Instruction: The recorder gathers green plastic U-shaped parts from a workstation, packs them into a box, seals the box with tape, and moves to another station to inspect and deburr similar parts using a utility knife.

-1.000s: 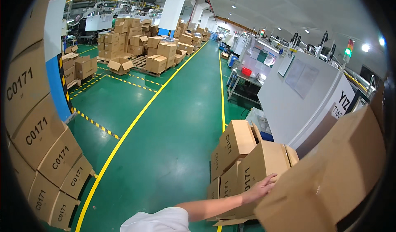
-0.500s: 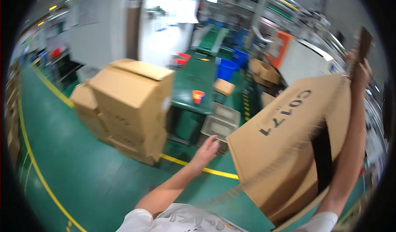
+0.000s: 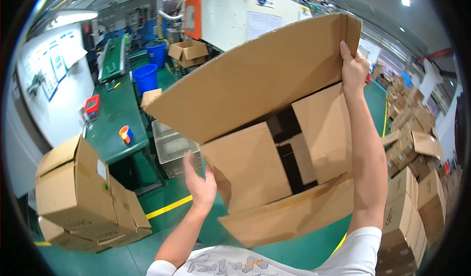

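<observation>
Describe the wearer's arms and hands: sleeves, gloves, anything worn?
Both forearms are bare, with no gloves on the left hand or the right hand. No watch, ring or wristband shows. Short white sleeves end near the upper arms; the white T-shirt has a grey printed pattern with a small orange mark on the chest.

Green floor [image 3: 162,227] with yellow line [image 3: 168,207] painted across it. Long green desk [image 3: 114,110] at left, small orange cup [image 3: 125,133] and red tray [image 3: 91,104] on top. Two blue bins [image 3: 146,77] behind desk. Wire basket [image 3: 171,148] low beside desk. Big white machine [image 3: 245,15] at back, orange part on its side. White wall [image 3: 54,79] at left with papers. Brown boxes stacked at lower left [image 3: 78,197], more stacked at right [image 3: 417,178]. Bright ceiling lamp [image 3: 405,2] up high.
</observation>
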`<state>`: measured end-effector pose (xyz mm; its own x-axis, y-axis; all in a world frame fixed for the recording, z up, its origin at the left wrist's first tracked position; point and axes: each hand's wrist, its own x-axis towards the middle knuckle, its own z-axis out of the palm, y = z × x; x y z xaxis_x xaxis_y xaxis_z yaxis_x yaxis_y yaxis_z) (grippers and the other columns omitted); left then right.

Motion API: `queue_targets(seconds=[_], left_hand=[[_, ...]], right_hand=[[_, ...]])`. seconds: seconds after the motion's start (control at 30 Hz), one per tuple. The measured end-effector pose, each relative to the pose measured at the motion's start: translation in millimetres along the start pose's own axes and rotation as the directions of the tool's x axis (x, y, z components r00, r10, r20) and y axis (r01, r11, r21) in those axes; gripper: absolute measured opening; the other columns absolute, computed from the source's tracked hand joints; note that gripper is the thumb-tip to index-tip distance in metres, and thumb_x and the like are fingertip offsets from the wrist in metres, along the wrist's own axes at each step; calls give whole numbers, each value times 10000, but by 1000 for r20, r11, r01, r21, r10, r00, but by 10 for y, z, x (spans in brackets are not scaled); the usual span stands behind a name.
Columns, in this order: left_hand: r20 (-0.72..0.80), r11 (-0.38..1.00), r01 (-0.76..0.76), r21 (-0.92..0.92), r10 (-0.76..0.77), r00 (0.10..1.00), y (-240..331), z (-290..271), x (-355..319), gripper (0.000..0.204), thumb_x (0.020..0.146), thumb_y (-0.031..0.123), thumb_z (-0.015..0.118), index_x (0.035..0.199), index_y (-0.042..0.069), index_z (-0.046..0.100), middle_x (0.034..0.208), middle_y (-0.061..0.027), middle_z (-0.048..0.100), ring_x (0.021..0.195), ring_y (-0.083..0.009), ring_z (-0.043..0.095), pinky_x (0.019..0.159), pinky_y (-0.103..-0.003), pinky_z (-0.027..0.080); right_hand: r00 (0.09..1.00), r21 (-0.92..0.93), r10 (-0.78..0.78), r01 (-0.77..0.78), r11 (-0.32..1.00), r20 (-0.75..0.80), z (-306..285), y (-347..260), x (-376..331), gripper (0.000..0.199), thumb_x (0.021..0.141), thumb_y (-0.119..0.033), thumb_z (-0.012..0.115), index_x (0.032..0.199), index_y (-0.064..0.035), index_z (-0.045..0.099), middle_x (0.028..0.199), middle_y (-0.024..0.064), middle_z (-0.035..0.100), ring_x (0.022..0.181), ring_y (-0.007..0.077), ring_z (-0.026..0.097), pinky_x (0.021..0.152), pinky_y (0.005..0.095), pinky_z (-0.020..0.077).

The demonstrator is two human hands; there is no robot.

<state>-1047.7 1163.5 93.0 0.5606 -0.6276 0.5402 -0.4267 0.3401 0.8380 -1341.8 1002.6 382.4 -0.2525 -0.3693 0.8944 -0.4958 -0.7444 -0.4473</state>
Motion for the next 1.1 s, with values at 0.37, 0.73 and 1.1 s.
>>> queue_targets(seconds=[0.37,0.73,1.1], left_hand=[[903,514,-800,-310,423,-78,60,953,248,203,791,160,597,615,63,565,555,-91,559,669,-263,567,963,-389,368],[331,333,-776,-535,928,169,-330,162,998,70,627,-27,600,609,10,543,499,-24,363,435,-181,375,600,-354,471],[329,214,-877,-429,942,68,-252,-460,1994,82,665,-21,588,626,3,520,509,-32,374,437,-180,405,747,-378,519]], right_hand=[[946,117,320,-312,943,-57,-414,382,-873,271,878,-206,650,1008,32,657,931,29,660,807,74,552,731,229,445],[920,43,387,-385,922,-55,-25,386,-1097,273,875,-193,652,1014,41,634,968,56,654,832,96,577,743,247,461],[909,77,392,-385,920,-141,144,149,-1009,293,868,-156,657,1063,58,615,975,71,649,825,126,586,739,261,475]])
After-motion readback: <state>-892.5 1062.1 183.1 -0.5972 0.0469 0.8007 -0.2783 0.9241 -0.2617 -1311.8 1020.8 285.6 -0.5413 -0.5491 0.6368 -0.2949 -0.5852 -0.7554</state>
